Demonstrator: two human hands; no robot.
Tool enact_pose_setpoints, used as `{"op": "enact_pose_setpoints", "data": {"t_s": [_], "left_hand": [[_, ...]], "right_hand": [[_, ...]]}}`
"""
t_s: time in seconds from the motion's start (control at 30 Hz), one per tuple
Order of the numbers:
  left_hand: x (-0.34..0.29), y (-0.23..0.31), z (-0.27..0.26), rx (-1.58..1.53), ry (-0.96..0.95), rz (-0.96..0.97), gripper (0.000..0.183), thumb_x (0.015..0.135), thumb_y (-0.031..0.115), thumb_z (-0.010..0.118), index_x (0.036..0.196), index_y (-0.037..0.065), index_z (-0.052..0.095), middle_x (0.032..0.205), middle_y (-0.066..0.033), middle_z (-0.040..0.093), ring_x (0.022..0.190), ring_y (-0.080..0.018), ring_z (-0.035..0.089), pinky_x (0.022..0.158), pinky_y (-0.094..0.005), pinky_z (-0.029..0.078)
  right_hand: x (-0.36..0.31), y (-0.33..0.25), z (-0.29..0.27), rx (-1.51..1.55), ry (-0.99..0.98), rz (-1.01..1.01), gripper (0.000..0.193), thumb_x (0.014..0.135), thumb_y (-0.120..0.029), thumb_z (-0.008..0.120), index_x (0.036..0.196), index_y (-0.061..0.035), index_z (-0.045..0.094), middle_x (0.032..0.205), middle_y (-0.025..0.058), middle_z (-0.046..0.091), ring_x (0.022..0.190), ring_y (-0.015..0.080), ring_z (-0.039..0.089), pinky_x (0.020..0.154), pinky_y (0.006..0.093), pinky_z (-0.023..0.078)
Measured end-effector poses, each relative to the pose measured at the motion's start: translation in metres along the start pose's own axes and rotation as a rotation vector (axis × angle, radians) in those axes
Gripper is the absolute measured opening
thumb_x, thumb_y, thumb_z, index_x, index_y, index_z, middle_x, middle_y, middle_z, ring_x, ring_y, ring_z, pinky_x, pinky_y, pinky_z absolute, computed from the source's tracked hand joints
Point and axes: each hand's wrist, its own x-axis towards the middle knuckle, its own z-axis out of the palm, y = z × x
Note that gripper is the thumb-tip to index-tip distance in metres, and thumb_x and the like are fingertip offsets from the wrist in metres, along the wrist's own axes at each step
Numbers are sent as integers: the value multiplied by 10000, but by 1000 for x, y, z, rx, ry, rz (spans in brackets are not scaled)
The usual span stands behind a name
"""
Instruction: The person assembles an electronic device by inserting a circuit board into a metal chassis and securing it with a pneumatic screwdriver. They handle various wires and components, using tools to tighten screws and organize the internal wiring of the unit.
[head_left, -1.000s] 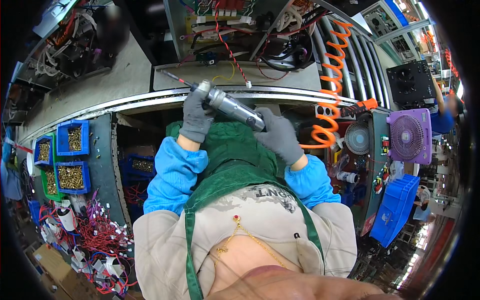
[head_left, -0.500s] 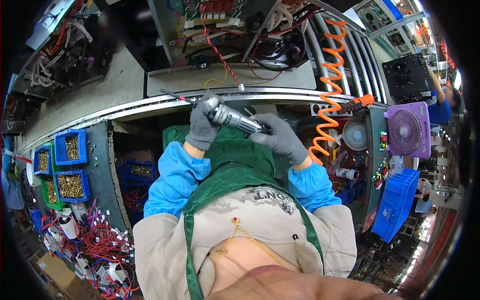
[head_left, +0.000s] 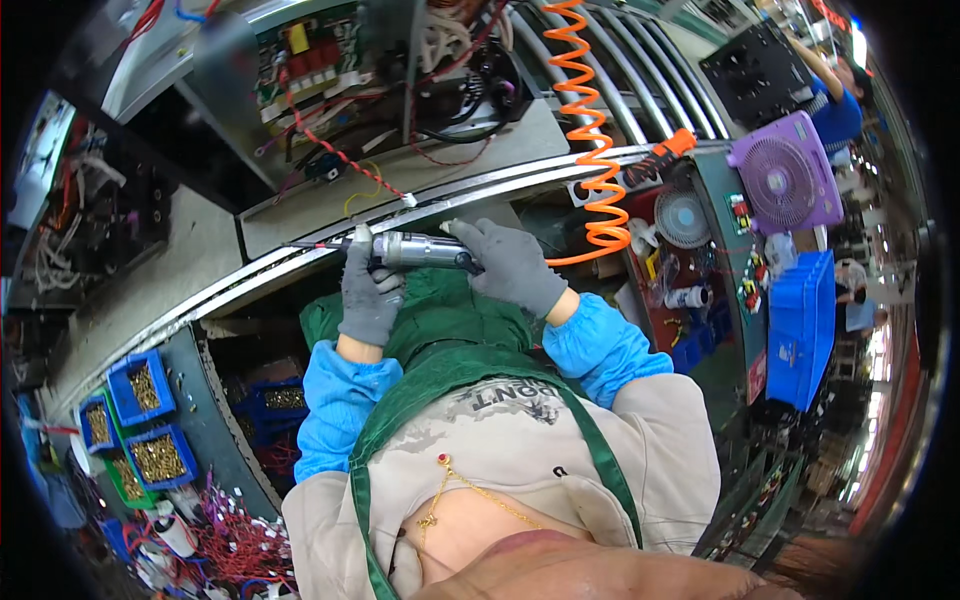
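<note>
A silver air screwdriver (head_left: 422, 250) lies nearly level across my front, its thin bit pointing left beside the metal rail. My left hand (head_left: 368, 295), in a grey glove, is closed round its front end with the thumb on top. At its rear end, my gloved right hand (head_left: 515, 265) is closed on the body, where an orange coiled air hose (head_left: 585, 150) runs in. Above my hands stands an open metal chassis with a circuit board (head_left: 310, 75) inside. From it a twisted red wire (head_left: 325, 145) with a white plug hangs over the bench edge.
Blue bins (head_left: 158, 455) of brass fasteners and a heap of red wires (head_left: 245, 540) are at left. To the right are a purple fan (head_left: 783, 180), a blue crate (head_left: 802, 325), an orange-and-black tool (head_left: 662, 155) and metal rollers (head_left: 640, 80). A co-worker's arm (head_left: 815, 65) shows beyond.
The screwdriver has swung from slanting to nearly level. My right hand has come up and left with it. The view has turned, shifting the bench and chassis to the left.
</note>
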Motion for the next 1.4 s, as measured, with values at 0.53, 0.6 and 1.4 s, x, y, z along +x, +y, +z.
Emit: {"op": "enact_pose_setpoints", "data": {"t_s": [0.53, 0.6, 1.4], "left_hand": [[12, -37, 11, 499, -245, -170, 454, 931, 440, 433, 944, 35, 638, 474, 34, 403, 336, -80, 295, 329, -229, 224], [14, -40, 16, 541, -211, -118, 430, 938, 422, 438, 953, 42, 638, 499, 24, 432, 346, -82, 316, 331, -229, 245], [-23, 4, 19, 741, -219, -67, 395, 926, 422, 473, 832, 91, 666, 538, 31, 485, 388, -54, 287, 370, -219, 196]], "right_hand": [[108, 140, -100, 852, 558, 121, 660, 702, -324, 723, 1248, -61, 462, 1078, 138, 595, 1015, 260, 561, 860, 380, 450], [130, 168, -122, 936, 717, 237, 727, 684, -298, 754, 1273, -51, 406, 1063, 136, 574, 989, 234, 547, 861, 353, 442], [-28, -11, -38, 354, -123, -254, 693, 690, -384, 732, 1220, -19, 477, 1045, 180, 594, 902, 313, 608, 793, 384, 483]]}}
